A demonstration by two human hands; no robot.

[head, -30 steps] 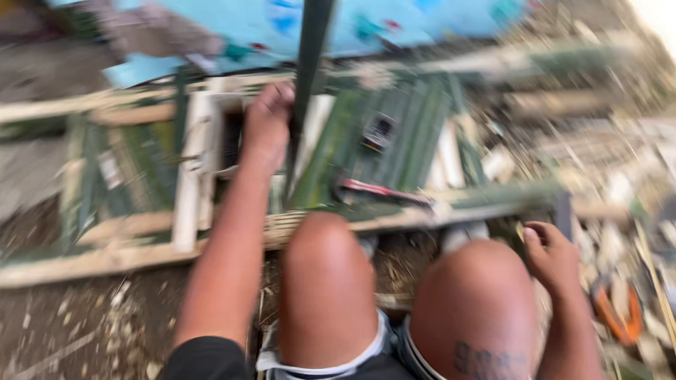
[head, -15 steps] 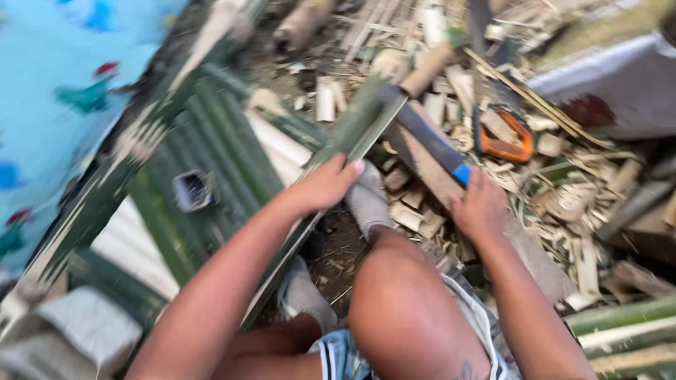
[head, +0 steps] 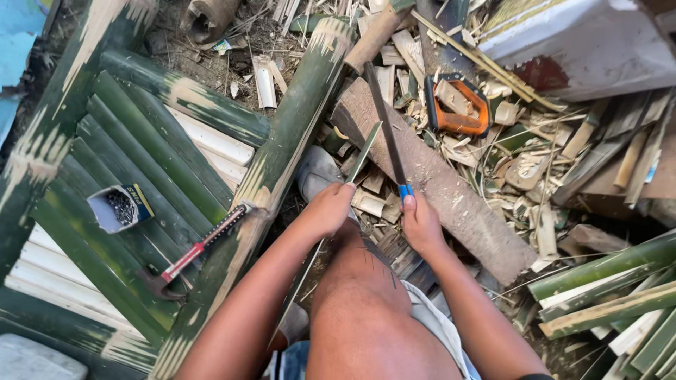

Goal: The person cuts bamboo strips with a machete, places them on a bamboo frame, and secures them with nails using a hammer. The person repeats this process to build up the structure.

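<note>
Thin bamboo strip [head: 364, 151] is pinched in the left hand [head: 329, 209] on the wooden block [head: 436, 179], long blade [head: 385, 127] gripped by the right hand [head: 420, 224]; fingers could be cut if the blade slips off the strip.

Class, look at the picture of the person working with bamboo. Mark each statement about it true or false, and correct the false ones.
1. The right hand grips a long dark blade by its blue handle. True.
2. The left hand holds the hammer. False: it holds a thin bamboo strip; the hammer lies on the bamboo frame.
3. A small open box sits on the frame. True.
4. The orange-handled tool lies on the frame. False: it lies among wood scraps.
</note>
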